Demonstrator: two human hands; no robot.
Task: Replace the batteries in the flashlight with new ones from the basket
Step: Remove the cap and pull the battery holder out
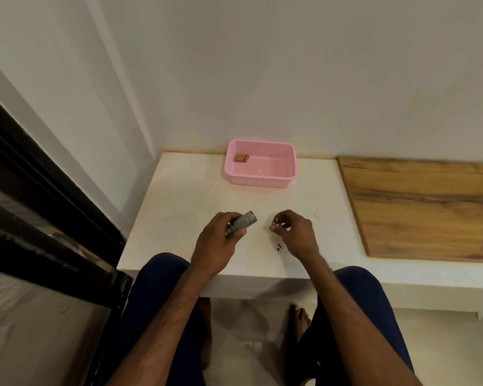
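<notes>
At nine o'clock in the view, a dark window frame (pixel 48 188) is running diagonally beside the white counter (pixel 184 199). Just right of it, at about seven o'clock from the counter's middle, the left hand (pixel 218 243) is hovering over the near edge, its fingers (pixel 239 233) wrapping closed around the grey flashlight (pixel 244 222). The flashlight is lying tilted in that grip, its open end pointing toward one o'clock, clear of the palm.

Moving right, at twelve o'clock and against the wall, the pink basket (pixel 260 181) is sitting on the counter, well apart from both hands. Inside it, in the ten o'clock corner, the batteries (pixel 241 158) are lying side by side, touching one another.

Further right, at about five o'clock from the counter's middle, the right hand (pixel 296 232) is pinching the small round cap (pixel 276 222) between thumb and fingertips, fingers closed on it. The cap is near the flashlight's open end but apart from it. Small dark specks (pixel 280 247) are lying on the counter just below that hand.

At three o'clock, a wooden board (pixel 430 207) is covering the far stretch of the counter.
</notes>
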